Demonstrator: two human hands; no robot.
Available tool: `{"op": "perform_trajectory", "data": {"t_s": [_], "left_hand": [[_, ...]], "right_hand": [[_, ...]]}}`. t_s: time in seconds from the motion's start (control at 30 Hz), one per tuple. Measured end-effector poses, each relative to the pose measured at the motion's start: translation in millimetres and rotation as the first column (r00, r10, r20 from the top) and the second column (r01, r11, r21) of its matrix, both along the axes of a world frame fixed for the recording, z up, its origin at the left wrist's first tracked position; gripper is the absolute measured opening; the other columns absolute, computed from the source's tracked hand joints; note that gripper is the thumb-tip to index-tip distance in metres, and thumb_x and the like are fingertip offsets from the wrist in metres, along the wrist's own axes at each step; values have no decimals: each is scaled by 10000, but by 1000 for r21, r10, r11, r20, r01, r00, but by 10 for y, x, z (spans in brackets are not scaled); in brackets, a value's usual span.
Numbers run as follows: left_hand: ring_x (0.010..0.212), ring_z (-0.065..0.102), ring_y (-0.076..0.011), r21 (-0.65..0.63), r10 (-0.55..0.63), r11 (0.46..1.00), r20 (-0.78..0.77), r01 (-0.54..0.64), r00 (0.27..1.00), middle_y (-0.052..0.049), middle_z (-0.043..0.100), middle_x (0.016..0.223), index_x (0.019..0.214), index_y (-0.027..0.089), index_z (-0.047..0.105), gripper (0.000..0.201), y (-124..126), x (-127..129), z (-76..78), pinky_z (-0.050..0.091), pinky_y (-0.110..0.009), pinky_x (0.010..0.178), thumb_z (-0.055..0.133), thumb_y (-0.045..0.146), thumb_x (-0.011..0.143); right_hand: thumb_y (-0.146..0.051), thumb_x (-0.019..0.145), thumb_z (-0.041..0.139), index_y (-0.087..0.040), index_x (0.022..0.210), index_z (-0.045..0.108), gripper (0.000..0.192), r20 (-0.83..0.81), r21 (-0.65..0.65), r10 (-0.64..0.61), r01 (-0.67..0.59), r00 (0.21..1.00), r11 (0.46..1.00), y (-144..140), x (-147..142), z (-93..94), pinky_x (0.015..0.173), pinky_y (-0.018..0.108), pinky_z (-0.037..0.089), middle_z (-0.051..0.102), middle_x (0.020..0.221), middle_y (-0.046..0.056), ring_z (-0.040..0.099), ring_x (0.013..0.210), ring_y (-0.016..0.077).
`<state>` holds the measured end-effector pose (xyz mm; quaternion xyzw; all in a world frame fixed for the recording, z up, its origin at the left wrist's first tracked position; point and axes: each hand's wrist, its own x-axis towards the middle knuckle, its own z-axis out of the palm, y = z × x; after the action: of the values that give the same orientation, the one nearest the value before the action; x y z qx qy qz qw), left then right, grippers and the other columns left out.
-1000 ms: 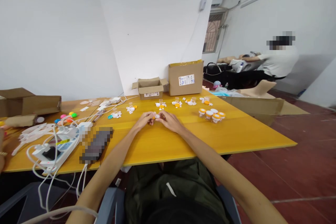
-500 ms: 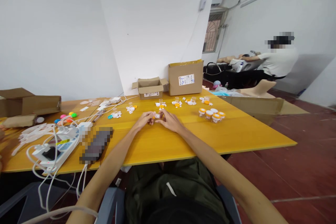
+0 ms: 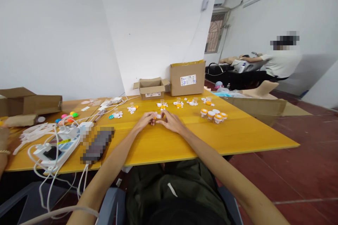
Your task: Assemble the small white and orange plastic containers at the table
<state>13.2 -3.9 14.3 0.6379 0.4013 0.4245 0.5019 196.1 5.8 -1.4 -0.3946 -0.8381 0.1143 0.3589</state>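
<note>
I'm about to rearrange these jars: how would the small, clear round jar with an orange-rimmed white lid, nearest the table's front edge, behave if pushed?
The jar would probably slide, since it stands upright on the smooth-looking yellow table. Pushed back, it may bump the other lidded jars clustered beside it. If tipped, its round body could roll.

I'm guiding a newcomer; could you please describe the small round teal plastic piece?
On the yellow wooden table, left of the bare left hand, lies the leftmost pile of small white plastic parts. At its left edge, the round plastic piece alone is teal.
</note>
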Motion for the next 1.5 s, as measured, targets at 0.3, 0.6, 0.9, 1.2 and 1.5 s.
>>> {"op": "perform_trajectory", "data": {"t_s": [0.3, 0.6, 0.9, 1.2, 1.5], "left_hand": [[467, 488, -85, 12, -6, 1000, -29, 6, 1000, 43, 493, 522, 672, 168, 566, 487, -5, -9, 8, 356, -226, 504, 649, 642, 747], [454, 477, -81, 10, 5, 1000, -27, -5, 1000, 48, 481, 527, 681, 170, 565, 489, -7, 8, 17, 323, -224, 472, 656, 647, 735], [464, 493, -93, 14, 19, 1000, -51, -18, 999, 42, 485, 529, 679, 172, 565, 476, 0, -6, -3, 340, -227, 477, 646, 636, 749], [461, 485, -90, 12, 1, 1000, -41, -1, 999, 45, 482, 518, 678, 172, 569, 467, -6, -2, 3, 339, -228, 486, 647, 626, 755], [452, 474, -79, 18, -15, 1000, -18, 16, 1000, 44, 489, 514, 675, 167, 572, 498, -25, 12, 33, 345, -221, 485, 658, 654, 730]], "right_hand": [[-376, 935, 524, -223, 854, 588, 185, 14, 31, -7, 7, 1000, 999, 1, -7, 4, 681, 273, 414, 668, 898, 44, 605, 754, 172], [-390, 887, 604, -235, 942, 568, 168, 21, 13, -7, 7, 1000, 1000, -24, -1, 21, 665, 276, 418, 662, 849, 11, 593, 694, 170], [-431, 944, 514, -231, 883, 596, 225, 17, 31, -18, 18, 1000, 999, 7, -8, -20, 677, 275, 419, 665, 884, 35, 617, 786, 182], [-408, 933, 528, -230, 883, 579, 192, 15, 33, -3, 2, 1000, 999, 2, -7, -5, 679, 275, 413, 653, 904, 32, 601, 752, 172], [-430, 865, 621, -238, 956, 567, 220, 38, -59, -42, 44, 998, 997, -45, -2, 55, 655, 286, 415, 649, 867, 10, 583, 680, 174]]}}
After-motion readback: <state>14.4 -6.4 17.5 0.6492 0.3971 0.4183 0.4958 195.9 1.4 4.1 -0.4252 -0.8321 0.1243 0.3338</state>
